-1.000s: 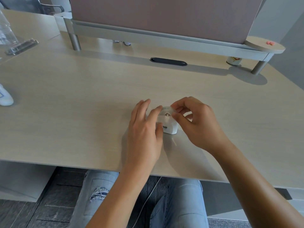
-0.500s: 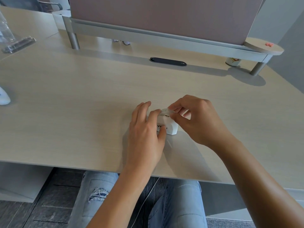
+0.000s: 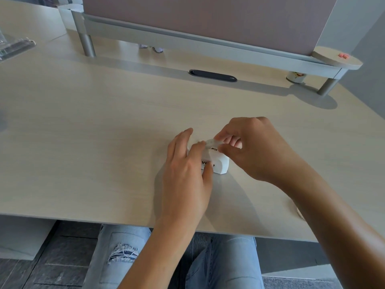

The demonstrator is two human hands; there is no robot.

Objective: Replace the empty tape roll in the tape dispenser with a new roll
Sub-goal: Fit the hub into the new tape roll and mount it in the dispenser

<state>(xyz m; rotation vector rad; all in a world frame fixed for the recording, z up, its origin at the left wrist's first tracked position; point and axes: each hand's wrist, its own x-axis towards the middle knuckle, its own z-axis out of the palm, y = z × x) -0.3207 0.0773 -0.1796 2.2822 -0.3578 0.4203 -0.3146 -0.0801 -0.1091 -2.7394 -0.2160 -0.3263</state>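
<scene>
A small white tape dispenser (image 3: 217,163) sits on the pale wood tabletop (image 3: 93,132), a little right of centre and toward the near edge, with both hands closed in on it. Its long axis runs from far left to near right, and the rounded, bare end points near and to the right; the far-left end is hidden under fingers. Dark lettering shows on the near side wall, partly covered. The left hand (image 3: 185,176) lies over the left part of the body, palm down, its grip clamped on the dispenser with the thumb pressed against the near wall and the fingers draped over the top and far side. The right hand (image 3: 256,151) comes in from the right and hangs above the top of the dispenser, its grip pinched by thumb and forefinger on a translucent tape roll (image 3: 211,141) that sits at the top opening of the dispenser; how far the roll is seated inside cannot be told. The roll stands on edge, in line with the dispenser's length. At the far side of the tabletop a grey monitor riser (image 3: 187,41) spans on round legs, with a dark oval cable slot (image 3: 212,75) in the surface just in front of it. Below the near edge, knees in light ripped jeans (image 3: 125,253) show.
</scene>
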